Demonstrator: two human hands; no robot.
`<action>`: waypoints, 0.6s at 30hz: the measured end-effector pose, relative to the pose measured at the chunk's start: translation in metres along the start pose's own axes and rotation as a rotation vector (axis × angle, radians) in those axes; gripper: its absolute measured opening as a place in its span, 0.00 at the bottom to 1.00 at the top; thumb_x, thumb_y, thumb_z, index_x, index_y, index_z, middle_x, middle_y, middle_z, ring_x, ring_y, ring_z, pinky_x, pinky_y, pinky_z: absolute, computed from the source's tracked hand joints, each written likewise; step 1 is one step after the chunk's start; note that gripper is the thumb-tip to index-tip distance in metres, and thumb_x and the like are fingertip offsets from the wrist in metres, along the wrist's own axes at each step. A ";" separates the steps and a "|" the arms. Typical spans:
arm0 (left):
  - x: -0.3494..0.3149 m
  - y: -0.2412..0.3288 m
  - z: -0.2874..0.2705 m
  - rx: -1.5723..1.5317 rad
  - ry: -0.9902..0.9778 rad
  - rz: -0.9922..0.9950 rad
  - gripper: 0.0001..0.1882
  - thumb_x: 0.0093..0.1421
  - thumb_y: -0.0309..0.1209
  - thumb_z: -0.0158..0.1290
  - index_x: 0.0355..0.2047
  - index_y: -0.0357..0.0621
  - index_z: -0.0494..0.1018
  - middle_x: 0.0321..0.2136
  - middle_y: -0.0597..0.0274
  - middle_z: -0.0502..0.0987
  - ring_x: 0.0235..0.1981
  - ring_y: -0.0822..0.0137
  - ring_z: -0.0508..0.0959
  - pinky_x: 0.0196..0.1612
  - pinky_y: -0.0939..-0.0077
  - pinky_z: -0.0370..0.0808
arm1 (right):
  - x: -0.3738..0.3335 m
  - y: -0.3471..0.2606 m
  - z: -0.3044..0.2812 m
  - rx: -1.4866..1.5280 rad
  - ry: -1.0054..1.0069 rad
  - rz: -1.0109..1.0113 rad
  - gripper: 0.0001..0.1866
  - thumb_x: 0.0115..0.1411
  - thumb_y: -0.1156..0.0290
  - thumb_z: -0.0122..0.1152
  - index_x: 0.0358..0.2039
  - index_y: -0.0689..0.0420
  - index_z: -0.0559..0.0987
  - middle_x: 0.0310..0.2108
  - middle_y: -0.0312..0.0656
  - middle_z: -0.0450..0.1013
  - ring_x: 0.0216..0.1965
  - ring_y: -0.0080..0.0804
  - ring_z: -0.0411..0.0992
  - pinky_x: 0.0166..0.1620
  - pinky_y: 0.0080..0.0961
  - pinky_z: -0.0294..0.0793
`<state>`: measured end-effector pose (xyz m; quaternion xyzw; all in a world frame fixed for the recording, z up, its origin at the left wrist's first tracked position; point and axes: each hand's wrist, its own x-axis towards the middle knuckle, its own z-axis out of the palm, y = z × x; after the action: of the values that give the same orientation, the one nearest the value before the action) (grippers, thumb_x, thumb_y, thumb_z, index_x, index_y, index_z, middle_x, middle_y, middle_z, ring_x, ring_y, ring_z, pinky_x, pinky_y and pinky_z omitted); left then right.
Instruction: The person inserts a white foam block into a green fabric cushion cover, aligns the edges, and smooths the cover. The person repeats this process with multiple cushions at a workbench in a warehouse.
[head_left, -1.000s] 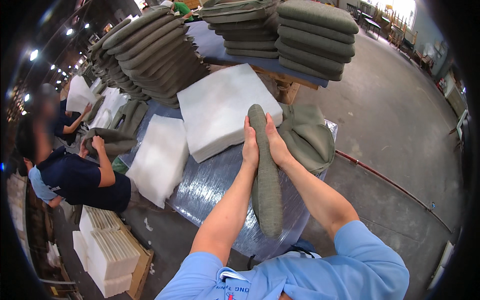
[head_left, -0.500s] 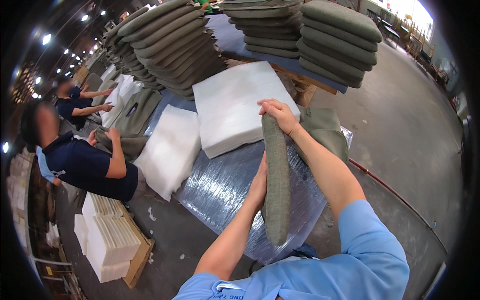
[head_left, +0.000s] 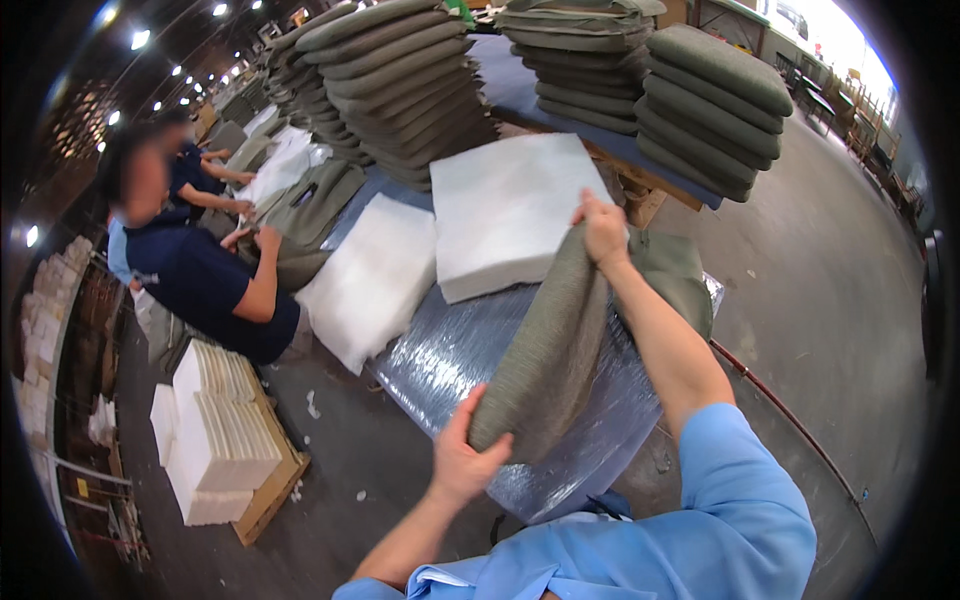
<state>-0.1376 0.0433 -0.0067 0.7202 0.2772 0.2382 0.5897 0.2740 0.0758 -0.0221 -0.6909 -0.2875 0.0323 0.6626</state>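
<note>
Between my two hands is a grey-green fabric-covered cushion (head_left: 545, 345), tilted over the plastic-wrapped table (head_left: 440, 345). My left hand (head_left: 470, 455) grips its near lower corner, thumb on the face turned to me. At the far upper corner, my right hand (head_left: 603, 228) is closed on the cushion's edge. Just beyond the cushion lies a thick stack of white wadding sheets (head_left: 515, 215). A loose white wadding sheet (head_left: 375, 280) rests left of that stack, overhanging the table edge. Folded green fabric (head_left: 675, 280) lies right of my right hand, partly behind my forearm.
Tall stacks of green cushions (head_left: 400, 90) and further cushions (head_left: 710, 110) stand at the back. To the left, a co-worker in a dark shirt (head_left: 205, 280) handles green fabric. White foam slabs (head_left: 220, 430) sit on a pallet at lower left. A red hose (head_left: 780, 400) crosses the floor.
The cushion has turned from edge-on to showing its broad face. My left hand has moved from its side down to the near corner; my right hand stays at the far end.
</note>
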 end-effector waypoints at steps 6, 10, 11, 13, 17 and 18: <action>-0.049 0.012 -0.111 0.303 -0.204 0.191 0.36 0.52 0.21 0.68 0.63 0.40 0.73 0.54 0.53 0.79 0.55 0.60 0.80 0.59 0.68 0.75 | -0.185 -0.032 -0.072 -0.039 0.079 -0.119 0.24 0.74 0.58 0.53 0.23 0.60 0.75 0.28 0.39 0.72 0.33 0.28 0.66 0.39 0.28 0.64; -0.082 0.009 -0.109 0.765 -0.155 0.240 0.39 0.47 0.32 0.74 0.61 0.42 0.74 0.53 0.52 0.79 0.52 0.53 0.81 0.56 0.62 0.78 | -0.266 -0.090 -0.088 -0.540 -0.169 -0.566 0.17 0.62 0.55 0.67 0.37 0.58 0.82 0.43 0.44 0.75 0.48 0.40 0.71 0.55 0.41 0.66; -0.094 0.014 -0.102 0.905 -0.100 0.266 0.41 0.46 0.34 0.75 0.61 0.42 0.73 0.52 0.52 0.79 0.51 0.52 0.81 0.55 0.62 0.79 | -0.274 -0.116 -0.084 -0.628 -0.284 -0.611 0.20 0.57 0.55 0.71 0.41 0.57 0.82 0.45 0.43 0.75 0.50 0.42 0.71 0.58 0.45 0.64; -0.102 0.022 -0.079 1.036 -0.085 0.273 0.43 0.45 0.39 0.75 0.61 0.42 0.72 0.52 0.52 0.79 0.50 0.52 0.81 0.53 0.61 0.79 | -0.278 -0.144 -0.086 -0.734 -0.530 -0.673 0.29 0.49 0.54 0.77 0.49 0.55 0.81 0.49 0.42 0.74 0.54 0.44 0.70 0.61 0.48 0.64; -0.103 0.028 -0.052 1.087 -0.256 0.179 0.43 0.47 0.43 0.73 0.62 0.41 0.70 0.52 0.51 0.79 0.52 0.53 0.81 0.52 0.62 0.79 | -0.282 -0.150 -0.096 -0.811 -0.954 -0.706 0.42 0.39 0.58 0.82 0.55 0.58 0.76 0.50 0.43 0.75 0.54 0.40 0.74 0.57 0.41 0.71; -0.104 0.024 -0.050 1.106 -0.328 0.163 0.43 0.49 0.43 0.72 0.62 0.39 0.69 0.54 0.50 0.78 0.54 0.51 0.81 0.56 0.62 0.78 | -0.284 -0.145 -0.096 -0.825 -1.024 -0.717 0.41 0.39 0.59 0.82 0.54 0.59 0.77 0.50 0.43 0.76 0.53 0.40 0.75 0.56 0.39 0.72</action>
<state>-0.2444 0.0047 0.0250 0.9675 0.2093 -0.0119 0.1411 0.0274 -0.1417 0.0296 -0.6457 -0.7563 0.0213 0.1030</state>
